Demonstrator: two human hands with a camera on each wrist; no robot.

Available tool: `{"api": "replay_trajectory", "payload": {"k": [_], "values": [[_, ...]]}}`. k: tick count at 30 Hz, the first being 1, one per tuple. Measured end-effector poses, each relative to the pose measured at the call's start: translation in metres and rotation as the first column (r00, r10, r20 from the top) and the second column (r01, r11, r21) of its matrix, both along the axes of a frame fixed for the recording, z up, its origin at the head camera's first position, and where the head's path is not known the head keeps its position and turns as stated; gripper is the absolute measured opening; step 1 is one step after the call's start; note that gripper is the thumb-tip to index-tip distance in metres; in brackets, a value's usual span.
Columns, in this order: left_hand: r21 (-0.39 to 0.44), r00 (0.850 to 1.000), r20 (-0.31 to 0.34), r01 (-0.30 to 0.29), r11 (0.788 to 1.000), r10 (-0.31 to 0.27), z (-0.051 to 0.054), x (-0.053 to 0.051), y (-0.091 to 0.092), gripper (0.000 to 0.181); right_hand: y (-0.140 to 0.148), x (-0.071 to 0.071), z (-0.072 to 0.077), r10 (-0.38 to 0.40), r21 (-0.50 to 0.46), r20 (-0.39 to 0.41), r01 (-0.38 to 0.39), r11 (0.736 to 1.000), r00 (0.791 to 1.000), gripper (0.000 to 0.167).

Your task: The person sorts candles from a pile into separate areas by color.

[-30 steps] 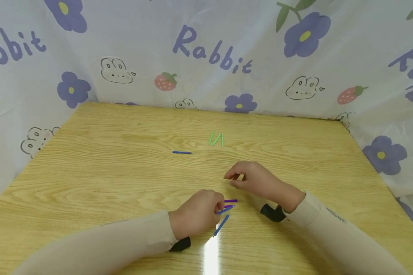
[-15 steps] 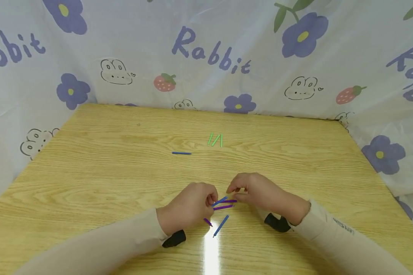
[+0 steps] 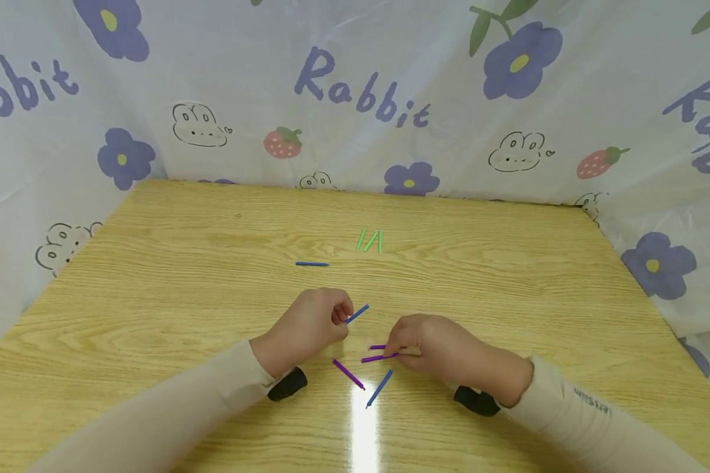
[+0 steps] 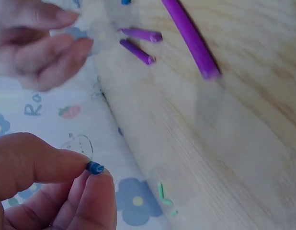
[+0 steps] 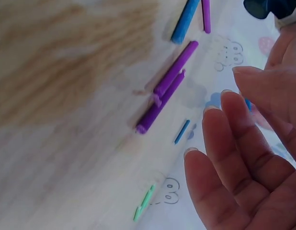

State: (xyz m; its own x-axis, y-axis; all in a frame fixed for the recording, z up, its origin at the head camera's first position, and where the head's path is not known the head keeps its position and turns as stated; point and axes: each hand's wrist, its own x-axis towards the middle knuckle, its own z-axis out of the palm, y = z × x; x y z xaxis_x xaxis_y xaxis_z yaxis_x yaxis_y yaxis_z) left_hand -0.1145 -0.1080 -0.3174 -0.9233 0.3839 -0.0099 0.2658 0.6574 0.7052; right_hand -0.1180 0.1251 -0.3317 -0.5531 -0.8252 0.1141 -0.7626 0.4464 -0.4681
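In the head view my left hand (image 3: 312, 326) pinches a blue stick (image 3: 357, 314) between thumb and fingertips, raised off the table; the left wrist view shows the end of that blue stick (image 4: 96, 167) at the fingertips. My right hand (image 3: 449, 348) hovers over two purple sticks (image 3: 374, 359), partly covering them. Its fingers (image 5: 212, 139) are relaxed and apart in the right wrist view, holding nothing. A third purple stick (image 3: 349, 374) and a blue stick (image 3: 379, 389) lie nearer the front, below the hands.
Several green sticks (image 3: 380, 242) lie farther back on the wooden table (image 3: 183, 263). Another blue stick (image 3: 311, 264) rests to their left. A patterned cloth (image 3: 355, 151) hangs behind the table and along its sides.
My left hand has moved left and away from the pile with a blue stick, uncovering a purple one. My right hand has come down over the purple sticks.
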Motion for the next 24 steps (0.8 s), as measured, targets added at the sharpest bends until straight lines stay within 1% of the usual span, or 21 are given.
{"api": "replay_trajectory", "payload": {"k": [4,8,16,24], "values": [[-0.007,0.999,0.020,-0.029,1.000,0.029,0.001,-0.004,-0.004,0.014,-0.001,0.004,-0.001,0.026,0.004,-0.022,-0.026,1.000,0.999,0.012],[-0.035,0.999,0.014,-0.049,0.998,0.050,0.003,-0.007,-0.007,0.014,-0.001,0.007,-0.001,0.047,0.017,-0.044,-0.046,0.999,0.998,0.014],[-0.047,0.997,-0.001,-0.071,0.996,0.071,-0.001,-0.015,-0.015,0.014,-0.003,0.011,-0.005,0.064,0.030,-0.063,-0.063,0.998,0.996,0.013],[-0.082,0.995,-0.023,-0.097,0.992,0.095,-0.003,-0.024,-0.023,0.011,-0.003,0.013,-0.006,0.085,0.036,-0.099,-0.082,0.996,0.991,0.012]]}}
